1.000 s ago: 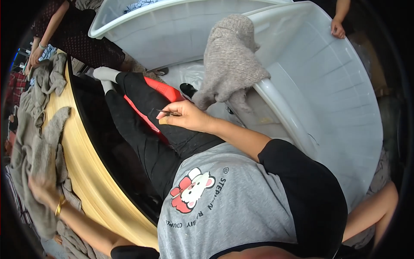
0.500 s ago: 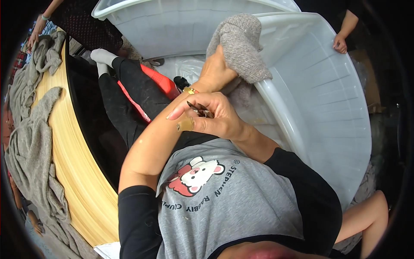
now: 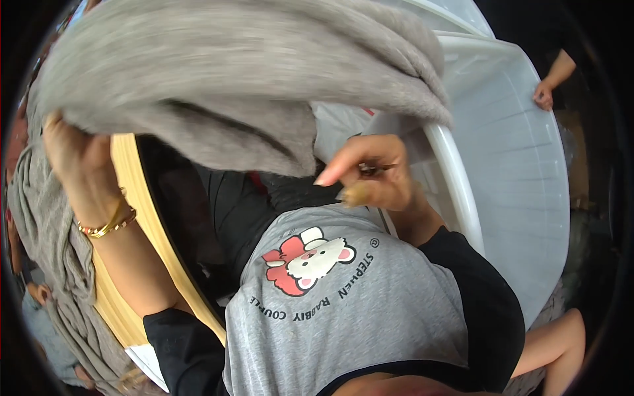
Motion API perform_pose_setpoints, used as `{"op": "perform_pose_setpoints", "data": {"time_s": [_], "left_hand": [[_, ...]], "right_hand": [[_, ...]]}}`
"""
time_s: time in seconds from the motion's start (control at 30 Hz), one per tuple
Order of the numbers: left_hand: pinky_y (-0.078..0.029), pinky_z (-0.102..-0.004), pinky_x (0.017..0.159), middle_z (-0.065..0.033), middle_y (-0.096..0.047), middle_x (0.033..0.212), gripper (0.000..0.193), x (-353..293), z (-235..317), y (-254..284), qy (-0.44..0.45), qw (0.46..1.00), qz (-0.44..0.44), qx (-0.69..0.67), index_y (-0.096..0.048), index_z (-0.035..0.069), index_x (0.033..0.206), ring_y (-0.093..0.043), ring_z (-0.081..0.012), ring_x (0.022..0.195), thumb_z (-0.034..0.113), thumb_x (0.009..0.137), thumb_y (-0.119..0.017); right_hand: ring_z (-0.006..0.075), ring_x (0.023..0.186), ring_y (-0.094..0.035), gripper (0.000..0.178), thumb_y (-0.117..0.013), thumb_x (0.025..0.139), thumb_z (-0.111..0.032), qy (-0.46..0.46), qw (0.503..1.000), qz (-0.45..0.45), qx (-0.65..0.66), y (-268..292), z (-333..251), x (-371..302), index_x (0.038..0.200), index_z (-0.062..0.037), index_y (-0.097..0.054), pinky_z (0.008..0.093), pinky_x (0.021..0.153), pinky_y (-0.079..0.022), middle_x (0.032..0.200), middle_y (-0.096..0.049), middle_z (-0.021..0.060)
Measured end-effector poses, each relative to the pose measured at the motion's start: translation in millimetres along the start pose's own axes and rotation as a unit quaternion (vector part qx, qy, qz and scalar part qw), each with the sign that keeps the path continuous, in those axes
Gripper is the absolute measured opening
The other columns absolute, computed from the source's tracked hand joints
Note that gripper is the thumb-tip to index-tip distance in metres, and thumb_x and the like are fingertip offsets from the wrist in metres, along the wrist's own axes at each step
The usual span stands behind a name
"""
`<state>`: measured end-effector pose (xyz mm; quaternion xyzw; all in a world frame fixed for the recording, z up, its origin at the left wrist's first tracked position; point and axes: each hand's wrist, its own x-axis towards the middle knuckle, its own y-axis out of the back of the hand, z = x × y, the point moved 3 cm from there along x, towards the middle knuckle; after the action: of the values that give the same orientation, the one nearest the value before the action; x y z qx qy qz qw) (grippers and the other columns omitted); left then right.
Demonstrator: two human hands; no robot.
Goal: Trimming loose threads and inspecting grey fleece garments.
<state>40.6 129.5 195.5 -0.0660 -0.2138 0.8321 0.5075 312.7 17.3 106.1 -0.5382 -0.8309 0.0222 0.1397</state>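
Close to my chest, my right hand [image 3: 370,175] is curled, the index finger stretched to the left, the other fingers [image 3: 356,193] closed around a small dark thing that I cannot identify. My left hand [image 3: 66,155], with gold bangles [image 3: 105,224] at the wrist, is raised at the left and its fingers grip the edge of a grey fleece garment [image 3: 238,86]. The garment hangs lifted above my lap; its long axis runs from left to right, and its right end rests over the rim of a white plastic tub [image 3: 462,198]. Under it lies black clothing [image 3: 231,211], with little free room. At my left a yellow surface edge [image 3: 142,218] curves, carrying more grey cloth [image 3: 46,244]. Far right, another person's hand [image 3: 543,96] holds the tub rim.
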Motion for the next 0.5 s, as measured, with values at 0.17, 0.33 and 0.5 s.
{"op": "perform_pose_setpoints", "data": {"time_s": [0.17, 0.33, 0.5], "left_hand": [[-0.047, -0.0506, 0.104, -0.0231, -0.046, 0.142, 0.052, 9.7, 2.3, 138.0, -0.116, 0.991, 0.031, 0.06, -0.039, -0.006, 0.141, -0.051, -0.0357, 0.127, 0.029, 0.102, -0.037], [-0.047, -0.0424, 0.104, -0.0187, -0.049, 0.141, 0.047, -56.6, -62.7, 214.1, -0.005, 0.997, 0.052, 0.057, -0.046, -0.003, 0.137, -0.053, -0.0305, 0.124, 0.027, 0.103, -0.041], [-0.049, -0.0403, 0.097, -0.0159, -0.058, 0.132, 0.036, -96.2, -88.2, 234.8, 0.048, 0.871, -0.288, 0.396, -0.06, -0.001, 0.124, -0.058, -0.0302, 0.117, 0.008, 0.089, -0.062]], "right_hand": [[0.0072, 0.05, -0.035, 0.047, -0.079, 0.077, -0.042, 0.088, 0.995, 0.003, -0.041, 3.8, 13.8, 7.5, 0.089, 0.0026, -0.067, 0.0258, 0.048, -0.024, 0.059, -0.047, -0.0025], [0.0038, 0.053, -0.036, 0.069, -0.07, 0.087, -0.04, 0.159, 0.987, 0.028, -0.012, 5.4, 19.1, 41.8, 0.132, 0.0082, -0.05, 0.0215, 0.05, -0.026, 0.062, -0.044, -0.0059], [0.0015, 0.043, -0.032, 0.056, -0.054, 0.102, -0.028, 0.309, 0.54, -0.214, 0.753, -39.3, -4.3, 130.4, 0.145, 0.003, -0.037, 0.017, 0.04, -0.024, 0.053, -0.04, -0.0073]]}}
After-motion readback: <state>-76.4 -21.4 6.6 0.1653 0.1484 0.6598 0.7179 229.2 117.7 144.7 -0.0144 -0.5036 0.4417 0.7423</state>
